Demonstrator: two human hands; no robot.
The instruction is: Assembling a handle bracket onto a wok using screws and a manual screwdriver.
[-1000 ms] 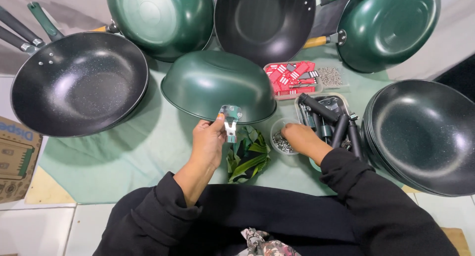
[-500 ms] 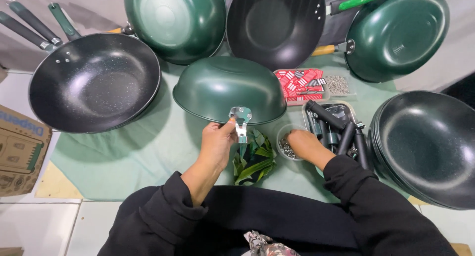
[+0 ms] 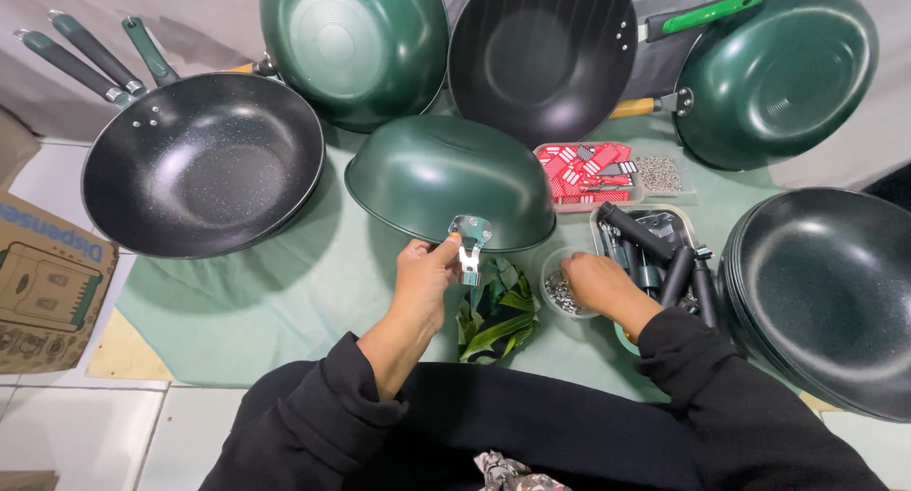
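My left hand (image 3: pixel 424 275) pinches a small silver metal bracket (image 3: pixel 470 239) and holds it against the rim of an upturned green wok (image 3: pixel 446 173) in the middle of the green cloth. My right hand (image 3: pixel 593 284) rests over a small clear bowl of silver screws (image 3: pixel 558 292), fingers curled into it; whether it holds a screw I cannot tell. A tray of dark handles (image 3: pixel 655 249) stands just right of that hand. Green leaf-shaped pieces (image 3: pixel 498 315) lie between my hands.
A black wok with handles (image 3: pixel 204 164) sits at left. Green and black woks (image 3: pixel 356 45) (image 3: pixel 541 50) (image 3: pixel 773 74) lean at the back. A stack of dark woks (image 3: pixel 826 292) fills the right. A red-and-white box (image 3: pixel 584 168), loose screws (image 3: pixel 657 173) and a cardboard box (image 3: pixel 47 273) are nearby.
The view has shifted so everything sits further right and lower. My left hand keeps the bracket at the wok's rim. My right hand stays at the screw bowl.
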